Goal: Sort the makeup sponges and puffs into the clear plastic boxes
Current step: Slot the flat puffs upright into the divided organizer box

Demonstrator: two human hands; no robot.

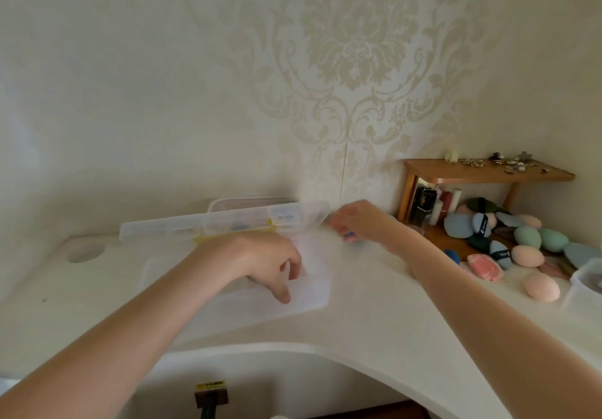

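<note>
Two hands are working over the white table (374,314). Nearest, the left hand (270,262) is curling its fingertips over the rim of a clear plastic box (312,288), likely steadying it for loading. Further back, the right hand (355,220) is pinching a small blue sponge (349,235) just beyond that box, seemingly bringing it over. Off to the right, a pile of sponges and puffs (521,242) is waiting beside a wooden shelf (485,172), still unsorted. Against the wall, a clear lid (208,225) is lying by another container.
</note>
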